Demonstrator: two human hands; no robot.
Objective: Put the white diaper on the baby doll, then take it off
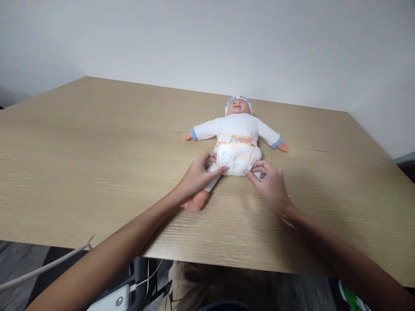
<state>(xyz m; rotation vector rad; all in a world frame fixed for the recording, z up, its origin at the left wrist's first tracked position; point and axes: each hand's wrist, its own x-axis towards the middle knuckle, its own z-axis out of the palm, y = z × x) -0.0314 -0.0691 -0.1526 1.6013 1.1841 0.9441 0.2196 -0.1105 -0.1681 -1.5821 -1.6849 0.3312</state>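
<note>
A baby doll (238, 123) in a white outfit with blue cuffs and a printed cap lies on its back, arms spread. Around its hips is a white diaper (238, 155) with an orange patterned waistband. My left hand (202, 172) pinches the diaper's edge at the leg on the left side, thumb on the front. On the other side, my right hand (267, 179) has its thumb and fingers closed on the diaper's opposite leg edge. One bare doll foot shows below my left hand; the other leg is mostly hidden behind my right hand.
The doll lies on a wide wooden table (113, 172) that reaches a white wall (207, 43). Below the front edge, a pale cable (45, 268) and a white device (112, 299) with a plugged-in cord are at the left. A green and white item (350, 296) sits low at the right.
</note>
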